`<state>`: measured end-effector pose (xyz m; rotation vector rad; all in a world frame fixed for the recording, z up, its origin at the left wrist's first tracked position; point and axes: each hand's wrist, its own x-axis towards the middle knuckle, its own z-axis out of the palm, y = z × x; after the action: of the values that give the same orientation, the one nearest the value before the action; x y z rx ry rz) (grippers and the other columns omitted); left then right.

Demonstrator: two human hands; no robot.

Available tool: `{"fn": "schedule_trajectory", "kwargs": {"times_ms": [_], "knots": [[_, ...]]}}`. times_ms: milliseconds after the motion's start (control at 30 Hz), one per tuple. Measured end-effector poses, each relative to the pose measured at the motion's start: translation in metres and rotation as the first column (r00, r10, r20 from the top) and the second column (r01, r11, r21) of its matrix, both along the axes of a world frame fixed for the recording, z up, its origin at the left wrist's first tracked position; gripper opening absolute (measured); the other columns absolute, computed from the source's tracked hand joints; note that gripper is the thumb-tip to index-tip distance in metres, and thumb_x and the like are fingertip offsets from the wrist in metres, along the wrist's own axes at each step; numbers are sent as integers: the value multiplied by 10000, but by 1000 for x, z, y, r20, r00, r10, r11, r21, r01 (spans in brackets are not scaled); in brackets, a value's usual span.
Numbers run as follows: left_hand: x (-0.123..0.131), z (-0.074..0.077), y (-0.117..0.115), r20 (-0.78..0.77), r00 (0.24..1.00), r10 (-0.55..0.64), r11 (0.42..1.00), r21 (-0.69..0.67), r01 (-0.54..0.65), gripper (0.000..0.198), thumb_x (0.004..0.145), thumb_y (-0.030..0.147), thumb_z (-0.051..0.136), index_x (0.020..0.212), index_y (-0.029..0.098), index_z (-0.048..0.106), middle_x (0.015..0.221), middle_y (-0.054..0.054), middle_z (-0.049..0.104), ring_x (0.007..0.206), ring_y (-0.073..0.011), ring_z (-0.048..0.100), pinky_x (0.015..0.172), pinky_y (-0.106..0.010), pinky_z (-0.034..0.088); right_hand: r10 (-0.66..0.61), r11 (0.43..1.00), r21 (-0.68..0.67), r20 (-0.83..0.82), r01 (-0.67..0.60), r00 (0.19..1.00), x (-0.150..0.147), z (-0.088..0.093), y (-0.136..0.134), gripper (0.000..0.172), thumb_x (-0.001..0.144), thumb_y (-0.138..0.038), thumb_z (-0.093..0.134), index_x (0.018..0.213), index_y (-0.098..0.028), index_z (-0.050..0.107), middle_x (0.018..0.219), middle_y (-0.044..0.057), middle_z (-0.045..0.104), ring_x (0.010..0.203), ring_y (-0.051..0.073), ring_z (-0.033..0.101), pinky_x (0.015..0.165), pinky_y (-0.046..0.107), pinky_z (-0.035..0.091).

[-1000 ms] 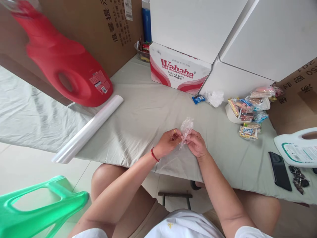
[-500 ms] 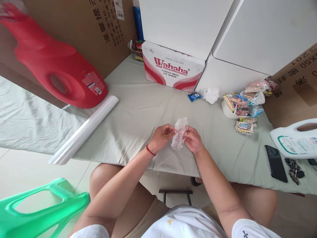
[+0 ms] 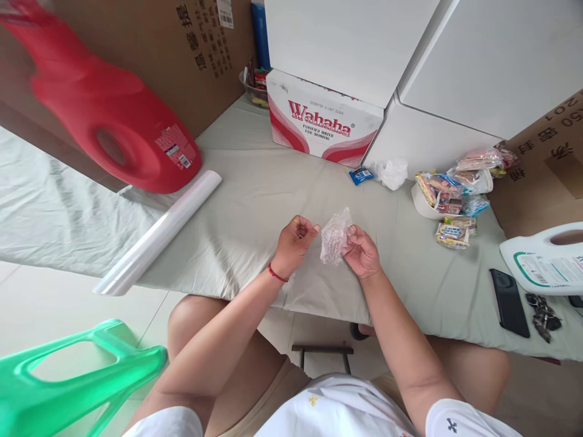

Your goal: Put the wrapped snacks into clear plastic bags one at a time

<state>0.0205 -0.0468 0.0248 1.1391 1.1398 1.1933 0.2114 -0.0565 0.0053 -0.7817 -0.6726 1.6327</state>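
A crumpled piece of clear plastic film (image 3: 334,237) hangs from the pinched fingertips of my right hand (image 3: 363,252), just above the grey-green cloth-covered table (image 3: 255,200). My left hand (image 3: 294,243) sits a little to the left of the film, fingers curled in, and no longer touches it. A red cord is round my left wrist. A roll of clear film (image 3: 159,232) lies on the table to the left, sticking out over the front edge.
A red jug (image 3: 109,115) leans at the back left. A Wahaha carton (image 3: 321,121) and white boxes stand behind. Snack packets in a bowl (image 3: 450,188), a white jug (image 3: 544,261), a phone (image 3: 509,301) and keys (image 3: 543,311) lie right. A green stool (image 3: 68,376) stands low left.
Both hands held the crumpled film together before. Now my left hand has let go and drawn slightly left, and the film stays in my right hand.
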Motion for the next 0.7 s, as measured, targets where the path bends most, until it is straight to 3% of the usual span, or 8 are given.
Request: {"fn": "schedule_trajectory", "kwargs": {"times_ms": [133,200,333,500,700], "knots": [[7,1,-8,-132,957,-258,964,24,263,382,846,569,671,798,206,562,756,8,587,712,-136,509,634,-265,374,62,998,25,113,-66,992,-5,2,-2,149,691,-249,773,680,-205,631,645,-23,581,584,106,503,560,232,428],[9,0,-10,-142,948,-285,958,-2,287,380,806,560,717,821,209,572,790,4,603,744,-146,530,633,-262,380,84,996,28,141,-89,986,-7,3,-3,140,691,-246,770,668,-200,640,633,-17,592,586,108,508,568,233,431],[6,-4,-5,32,981,-191,979,-70,193,391,850,547,644,716,207,507,652,40,471,624,-110,429,602,-258,346,35,999,-7,74,-35,997,-6,4,-3,131,667,-230,763,694,-212,636,624,-35,564,572,106,487,545,229,419],[-1,0,6,270,963,22,986,-162,23,388,810,496,702,718,217,448,667,52,424,599,-90,420,559,-232,341,-81,996,-24,-6,81,997,3,4,0,169,651,-236,741,695,-229,578,629,-47,487,572,111,473,547,245,419],[-4,1,7,254,965,59,985,-171,-15,394,869,562,626,760,236,434,619,69,361,512,-89,317,484,-244,267,-99,993,-55,36,100,994,4,4,0,191,656,-255,726,707,-249,542,635,-38,479,592,140,483,568,280,428]]}}
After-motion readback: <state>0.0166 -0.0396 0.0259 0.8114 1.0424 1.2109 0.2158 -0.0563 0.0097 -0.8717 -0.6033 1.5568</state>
